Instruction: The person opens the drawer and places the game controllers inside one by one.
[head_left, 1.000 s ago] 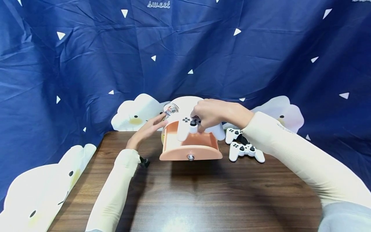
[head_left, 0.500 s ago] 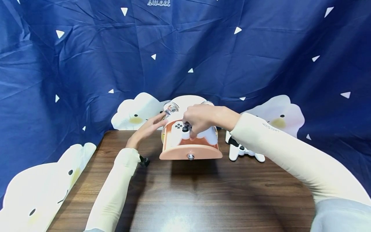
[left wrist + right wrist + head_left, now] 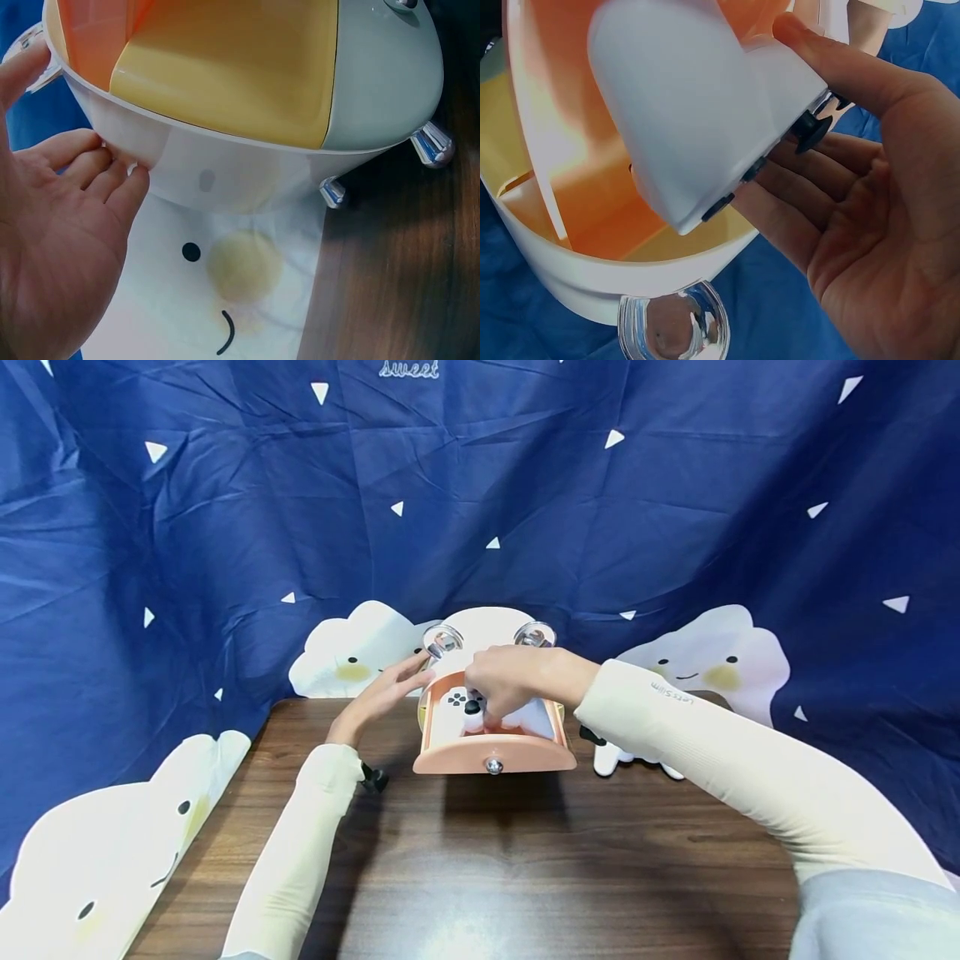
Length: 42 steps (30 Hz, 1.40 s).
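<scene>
A white cabinet shaped like an alarm clock (image 3: pixel 491 625) stands on the table with its top orange drawer (image 3: pixel 450 758) pulled out. Over that drawer my right hand (image 3: pixel 513 678) grips a white game controller (image 3: pixel 667 105), thumb on one side and fingers on the other. In the head view the controller sits low within the drawer, partly covered by the hand. My left hand (image 3: pixel 71 210) has its fingers extended, fingertips against the cabinet's white side wall (image 3: pixel 217 169). Below the orange drawer show a yellow drawer (image 3: pixel 240 67) and a pale green one (image 3: pixel 386 75).
More white controller parts (image 3: pixel 606 762) lie on the table right of the cabinet, mostly behind my right sleeve. Silver bell-shaped knobs (image 3: pixel 442 641) top the cabinet, and short metal feet (image 3: pixel 433 144) hold it up. A blue curtain (image 3: pixel 480 468) hangs behind the wooden table (image 3: pixel 480 860).
My right hand has moved left and down, bringing the controller from above the orange drawer into it. My left hand stays at the cabinet's side.
</scene>
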Motion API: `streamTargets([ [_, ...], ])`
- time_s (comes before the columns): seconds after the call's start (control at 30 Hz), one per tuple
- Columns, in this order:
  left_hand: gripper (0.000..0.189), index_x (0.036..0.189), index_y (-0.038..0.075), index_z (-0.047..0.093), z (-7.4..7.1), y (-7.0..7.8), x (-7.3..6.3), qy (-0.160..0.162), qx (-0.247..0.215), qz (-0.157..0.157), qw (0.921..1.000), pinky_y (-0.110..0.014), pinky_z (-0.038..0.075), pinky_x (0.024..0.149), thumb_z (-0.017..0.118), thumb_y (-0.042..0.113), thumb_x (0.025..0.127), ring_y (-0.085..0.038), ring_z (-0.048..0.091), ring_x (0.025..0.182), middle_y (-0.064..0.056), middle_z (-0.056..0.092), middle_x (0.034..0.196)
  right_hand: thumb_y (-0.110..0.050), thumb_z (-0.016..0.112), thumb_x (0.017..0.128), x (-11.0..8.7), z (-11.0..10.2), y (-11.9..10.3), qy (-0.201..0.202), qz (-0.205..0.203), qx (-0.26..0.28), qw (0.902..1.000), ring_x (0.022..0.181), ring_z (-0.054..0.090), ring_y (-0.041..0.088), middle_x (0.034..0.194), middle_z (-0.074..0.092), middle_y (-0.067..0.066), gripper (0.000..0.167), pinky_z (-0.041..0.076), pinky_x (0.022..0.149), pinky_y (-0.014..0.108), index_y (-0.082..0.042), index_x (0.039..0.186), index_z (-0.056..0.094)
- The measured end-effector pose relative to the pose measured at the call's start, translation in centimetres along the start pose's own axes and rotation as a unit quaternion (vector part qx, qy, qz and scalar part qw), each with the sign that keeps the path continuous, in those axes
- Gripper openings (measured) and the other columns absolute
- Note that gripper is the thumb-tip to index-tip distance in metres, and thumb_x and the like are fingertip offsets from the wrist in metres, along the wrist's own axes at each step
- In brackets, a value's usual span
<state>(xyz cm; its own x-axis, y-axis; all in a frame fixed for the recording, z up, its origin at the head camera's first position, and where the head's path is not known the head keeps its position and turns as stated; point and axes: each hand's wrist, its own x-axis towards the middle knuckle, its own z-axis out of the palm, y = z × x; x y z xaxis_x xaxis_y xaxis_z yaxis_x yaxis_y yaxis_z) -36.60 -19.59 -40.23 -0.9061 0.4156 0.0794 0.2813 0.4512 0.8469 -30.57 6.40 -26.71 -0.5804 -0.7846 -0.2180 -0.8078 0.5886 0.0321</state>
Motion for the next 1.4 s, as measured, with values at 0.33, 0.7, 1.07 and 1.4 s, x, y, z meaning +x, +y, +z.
streamTargets([
  [0.33, 0.075, 0.169, 0.016, 0.032, 0.0, 0.1, 0.1, 0.001, 0.003, 0.0, 1.0, -0.055, 0.022, 0.133, 0.057, 0.05, 0.107, -0.032, 0.026, 0.164, -0.008, 0.028, 0.177, -0.026, 0.085, 0.079, 0.5, 0.5, 0.2, -0.006, 0.014, -0.009, 0.9999, 0.064, 0.046, 0.014, 0.068, 0.053, -0.007, 0.024, 0.036, 0.055, 0.028, -0.018, 0.07, 0.064],
  [0.7, 0.076, 0.169, 0.014, 0.032, 0.2, 0.1, -0.1, 0.0, 0.002, -0.002, 1.0, -0.055, 0.024, 0.133, 0.056, 0.05, 0.107, -0.032, 0.027, 0.163, -0.009, 0.029, 0.176, -0.032, 0.089, 0.08, 0.6, 0.8, 0.2, -0.033, 0.043, -0.009, 0.9985, 0.069, 0.054, 0.016, 0.078, 0.06, -0.005, 0.026, 0.044, 0.06, 0.029, -0.017, 0.081, 0.068],
  [1.07, 0.074, 0.169, 0.016, 0.034, 0.1, -0.1, 0.0, 0.007, 0.001, 0.002, 1.0, -0.054, 0.022, 0.134, 0.056, 0.051, 0.107, -0.032, 0.027, 0.163, -0.008, 0.029, 0.177, -0.032, 0.086, 0.084, 0.1, 0.5, 0.3, -0.04, 0.036, -0.001, 0.9985, 0.072, 0.055, 0.015, 0.08, 0.061, -0.004, 0.024, 0.043, 0.063, 0.028, -0.015, 0.089, 0.07],
  [1.4, 0.075, 0.169, 0.018, 0.034, 0.2, -0.2, 0.0, 0.008, -0.001, -0.001, 1.0, -0.055, 0.023, 0.133, 0.057, 0.053, 0.106, -0.032, 0.028, 0.163, -0.007, 0.029, 0.176, -0.03, 0.084, 0.091, -1.0, 0.0, 0.6, -0.023, 0.024, 0.033, 0.9989, 0.067, 0.043, 0.012, 0.071, 0.044, -0.007, 0.03, 0.034, 0.063, 0.028, -0.017, 0.08, 0.06],
])
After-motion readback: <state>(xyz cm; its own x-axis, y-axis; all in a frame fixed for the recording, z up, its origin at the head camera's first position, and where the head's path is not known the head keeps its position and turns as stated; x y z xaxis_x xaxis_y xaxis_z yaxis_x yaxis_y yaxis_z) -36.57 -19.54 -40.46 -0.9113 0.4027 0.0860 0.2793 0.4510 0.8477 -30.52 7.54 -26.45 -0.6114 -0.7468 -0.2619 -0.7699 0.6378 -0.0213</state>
